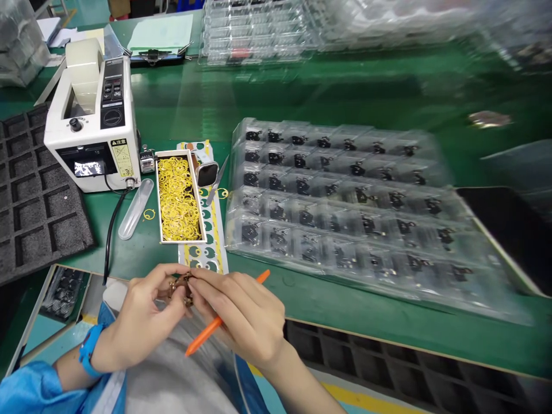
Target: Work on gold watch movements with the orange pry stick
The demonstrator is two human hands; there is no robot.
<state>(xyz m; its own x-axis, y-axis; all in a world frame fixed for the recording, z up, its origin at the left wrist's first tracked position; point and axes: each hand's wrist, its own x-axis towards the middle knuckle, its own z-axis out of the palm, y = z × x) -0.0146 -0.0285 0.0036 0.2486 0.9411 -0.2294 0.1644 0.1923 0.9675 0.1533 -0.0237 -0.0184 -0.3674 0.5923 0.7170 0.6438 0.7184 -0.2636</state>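
Note:
My left hand [144, 316], with a blue band on its wrist, pinches a small brown metal-looking part [181, 287] at the fingertips. My right hand [237, 310] holds an orange plastic pick [202, 339] across its fingers, and its fingertips meet the same part. Beyond my hands lies a yellow-printed backing sheet [211, 256] with ring-shaped cut-outs. A white-rimmed box [160, 195] full of yellow rings [177, 195] stands on it. A transparent blister tray [345, 287] holding rows of small black parts lies to the right.
A white tape dispenser [92, 123] stands left of the box, beside a black foam tray [38, 190]. Steel tweezers [218, 181], a watch-like device [208, 173] and a transparent tube [135, 209] lie nearby. Stacked blister trays [254, 34] stand at the back of the green bench.

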